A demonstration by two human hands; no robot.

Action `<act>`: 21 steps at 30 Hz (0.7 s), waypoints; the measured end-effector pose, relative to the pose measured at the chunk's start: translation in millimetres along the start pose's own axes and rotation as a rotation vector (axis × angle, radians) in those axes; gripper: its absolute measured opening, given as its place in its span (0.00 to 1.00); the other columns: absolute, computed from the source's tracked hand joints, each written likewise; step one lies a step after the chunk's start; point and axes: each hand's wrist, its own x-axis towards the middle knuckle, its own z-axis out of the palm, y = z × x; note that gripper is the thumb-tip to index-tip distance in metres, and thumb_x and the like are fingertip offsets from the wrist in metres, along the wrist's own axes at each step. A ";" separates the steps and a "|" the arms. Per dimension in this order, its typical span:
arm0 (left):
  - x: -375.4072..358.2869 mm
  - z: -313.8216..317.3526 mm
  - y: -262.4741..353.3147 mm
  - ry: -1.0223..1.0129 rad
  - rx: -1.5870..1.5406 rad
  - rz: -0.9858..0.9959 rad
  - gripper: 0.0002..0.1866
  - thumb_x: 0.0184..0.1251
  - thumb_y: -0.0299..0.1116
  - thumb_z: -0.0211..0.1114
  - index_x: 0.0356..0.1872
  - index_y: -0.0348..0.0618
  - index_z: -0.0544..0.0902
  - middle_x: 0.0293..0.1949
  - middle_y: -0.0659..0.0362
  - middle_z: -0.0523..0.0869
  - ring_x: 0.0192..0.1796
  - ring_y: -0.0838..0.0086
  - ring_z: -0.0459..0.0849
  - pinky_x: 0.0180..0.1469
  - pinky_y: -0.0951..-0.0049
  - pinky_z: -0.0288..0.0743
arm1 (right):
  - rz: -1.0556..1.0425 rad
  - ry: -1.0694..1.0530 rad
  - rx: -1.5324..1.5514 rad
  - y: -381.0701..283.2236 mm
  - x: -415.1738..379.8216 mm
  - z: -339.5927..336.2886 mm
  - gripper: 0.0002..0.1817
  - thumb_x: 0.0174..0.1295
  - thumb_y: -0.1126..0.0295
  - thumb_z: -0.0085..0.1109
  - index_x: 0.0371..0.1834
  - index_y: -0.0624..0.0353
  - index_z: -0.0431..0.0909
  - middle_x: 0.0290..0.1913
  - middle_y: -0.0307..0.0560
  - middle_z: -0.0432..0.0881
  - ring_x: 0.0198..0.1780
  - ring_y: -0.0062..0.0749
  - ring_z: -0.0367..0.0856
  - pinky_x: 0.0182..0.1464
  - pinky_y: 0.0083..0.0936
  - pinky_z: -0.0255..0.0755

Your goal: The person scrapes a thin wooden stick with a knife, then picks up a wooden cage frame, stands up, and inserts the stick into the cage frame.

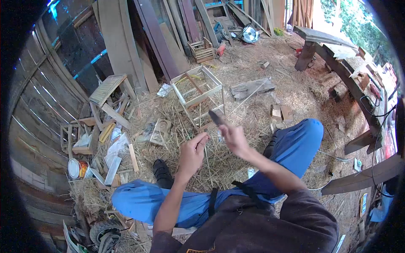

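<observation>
My right hand [234, 140] is closed round the handle of a knife [216, 118], whose dark, broad blade points up and away from me to the left. To its left, my left hand [193, 152] is pinched, thumb against fingers. Whatever lies between those fingertips is too small to make out. The two hands are apart, above the straw-covered ground between my knees. Just beyond them stands an open wooden frame [204, 99] of pale strips, with a brown slat across its top.
A small slatted stool [108, 89], wood scraps and a paint can [76, 168] are at left. Boards [158, 38] lean on the far wall. A plank [252, 88] lies ahead; a circular saw [250, 34] sits farther back. A heavy timber bench [350, 69] runs along the right.
</observation>
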 end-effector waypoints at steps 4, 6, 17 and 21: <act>-0.3 -2.7 -5.0 0.025 -0.042 0.006 0.14 0.77 0.36 0.58 0.47 0.35 0.84 0.24 0.66 0.77 0.28 0.86 0.68 0.30 0.77 0.65 | 0.084 0.098 0.022 5.1 27.3 -23.1 0.17 0.77 0.61 0.48 0.41 0.64 0.82 0.18 0.48 0.77 0.17 0.34 0.74 0.21 0.34 0.66; -0.3 -4.2 0.6 -0.007 -0.063 -0.037 0.14 0.77 0.37 0.57 0.47 0.35 0.84 0.25 0.66 0.78 0.29 0.86 0.69 0.31 0.77 0.65 | -0.011 0.102 -0.043 5.9 26.6 -26.9 0.17 0.77 0.62 0.47 0.42 0.64 0.82 0.21 0.52 0.80 0.20 0.38 0.77 0.24 0.35 0.68; -0.2 8.1 -8.5 0.028 -0.147 0.023 0.16 0.78 0.38 0.56 0.48 0.35 0.84 0.29 0.66 0.79 0.30 0.85 0.70 0.33 0.78 0.66 | 0.036 -0.097 -0.039 -5.6 -3.3 1.8 0.12 0.73 0.71 0.49 0.44 0.68 0.80 0.23 0.55 0.79 0.21 0.46 0.79 0.29 0.38 0.76; 2.0 -2.1 -5.1 -0.029 -0.124 -0.051 0.17 0.78 0.37 0.56 0.50 0.31 0.83 0.30 0.56 0.87 0.29 0.80 0.77 0.34 0.74 0.72 | -0.063 0.030 -0.093 -9.0 14.8 -14.5 0.11 0.73 0.69 0.50 0.44 0.63 0.81 0.26 0.61 0.79 0.27 0.53 0.82 0.32 0.42 0.75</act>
